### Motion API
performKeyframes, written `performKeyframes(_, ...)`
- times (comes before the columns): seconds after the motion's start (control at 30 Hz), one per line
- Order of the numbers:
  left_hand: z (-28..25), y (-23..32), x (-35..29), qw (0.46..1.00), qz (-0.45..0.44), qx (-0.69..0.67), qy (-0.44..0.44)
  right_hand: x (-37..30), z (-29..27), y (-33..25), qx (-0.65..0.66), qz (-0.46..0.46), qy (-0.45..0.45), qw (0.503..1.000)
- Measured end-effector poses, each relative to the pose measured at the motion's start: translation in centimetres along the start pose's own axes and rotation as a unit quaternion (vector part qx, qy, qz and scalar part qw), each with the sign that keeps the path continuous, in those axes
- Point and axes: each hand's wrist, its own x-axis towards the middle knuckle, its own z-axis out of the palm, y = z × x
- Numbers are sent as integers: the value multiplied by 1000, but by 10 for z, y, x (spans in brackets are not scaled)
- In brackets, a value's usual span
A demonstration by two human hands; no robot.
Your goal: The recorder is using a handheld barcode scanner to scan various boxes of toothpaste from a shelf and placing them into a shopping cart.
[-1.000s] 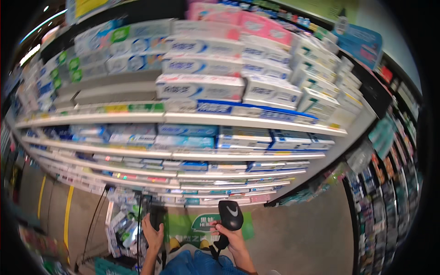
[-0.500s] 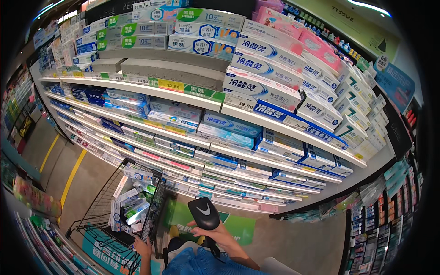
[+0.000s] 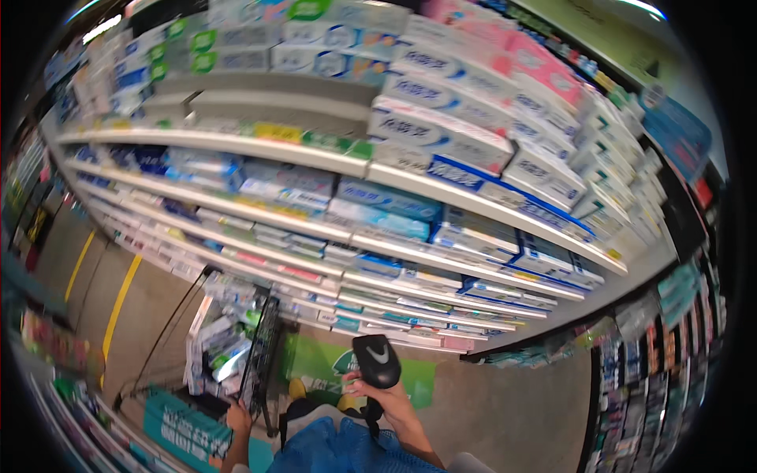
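My right hand (image 3: 397, 404) is closed around a black handheld barcode scanner (image 3: 376, 362), its rounded head pointing up and toward the shelves. Down at the left, my left hand (image 3: 238, 419) closes on the near end of a black wire shopping cart (image 3: 258, 347). Several toothpaste boxes (image 3: 217, 343), mostly white with blue and green, lie heaped inside the cart. A teal sign panel (image 3: 183, 430) hangs on the cart beside my left hand. Motion blur softens the upper part of the view.
A long white shelf unit (image 3: 331, 158) packed with boxed toothpaste curves across the front. Taller box stacks (image 3: 441, 130) stand at its right. Yellow lines (image 3: 124, 303) run along the floor at left, a green floor mat (image 3: 315, 363) lies before my feet, and another rack (image 3: 658, 378) is at right.
The scanner in my right hand has shifted to the right and slightly up. My left hand stays on the cart. The shelves sit a little further left in view, now blurred.
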Motion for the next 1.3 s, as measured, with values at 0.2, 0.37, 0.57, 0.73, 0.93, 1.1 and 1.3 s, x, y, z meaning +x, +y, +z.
performKeyframes(0.2, -15, 41, 15, 999, -21, -20, -15, -9, 3, -5, -41, 9, 62, 997)
performKeyframes(0.37, -12, 24, 5, 1000, -14, -13, 14, 11, 32, 1, -95, 46, 21, 994)
performKeyframes(0.57, -21, 26, 1, 999, -33, -37, 13, 34, 63, 13, -151, 102, -53, 982)
performKeyframes(0.73, -29, 32, 4, 998, -36, -42, 27, 52, 88, 28, -177, 126, -90, 972)
performKeyframes(0.93, -36, 38, 18, 996, -73, -52, -26, 71, 113, 36, -173, 125, -50, 976)
performKeyframes(1.1, -37, 28, 45, 990, -55, -97, -88, 86, 135, 40, -185, 114, -17, 976)
performKeyframes(1.3, -44, 22, 62, 989, -24, -118, -91, 101, 169, 48, -201, 121, -30, 972)
